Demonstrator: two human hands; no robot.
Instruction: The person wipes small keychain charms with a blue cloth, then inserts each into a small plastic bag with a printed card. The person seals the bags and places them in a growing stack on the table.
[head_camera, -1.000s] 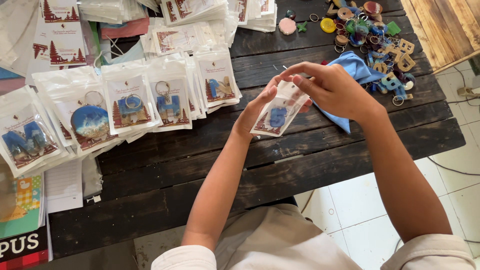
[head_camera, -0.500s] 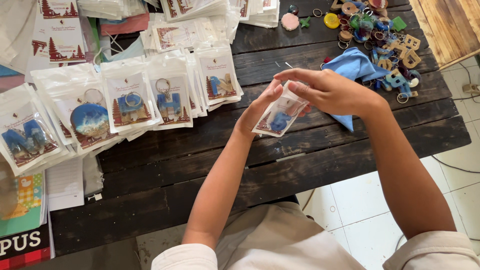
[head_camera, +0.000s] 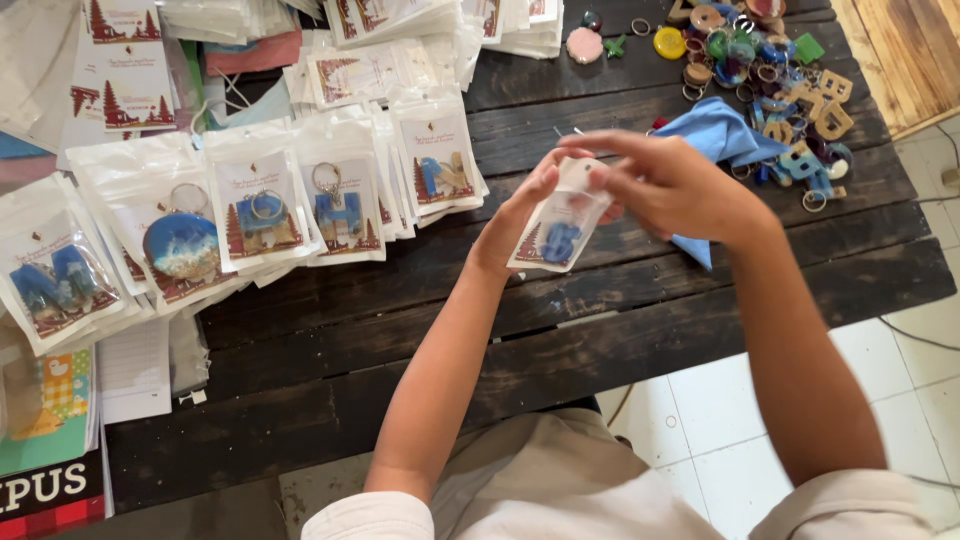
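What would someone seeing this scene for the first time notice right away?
At the centre, the left hand and right hand together hold a small clear plastic packet with a blue keychain inside above the dark wooden plank table. To the left lie overlapping rows of similar clear packaged keychains, while a heap of loose colourful keychains and metal rings sits at the top right beside a blue cloth.

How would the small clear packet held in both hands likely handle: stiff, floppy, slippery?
The clear packet probably stays fairly flat, since a printed card backs it. Its glossy film looks slippery. The left hand and right hand pinch it by fingertips, suggesting it is light.
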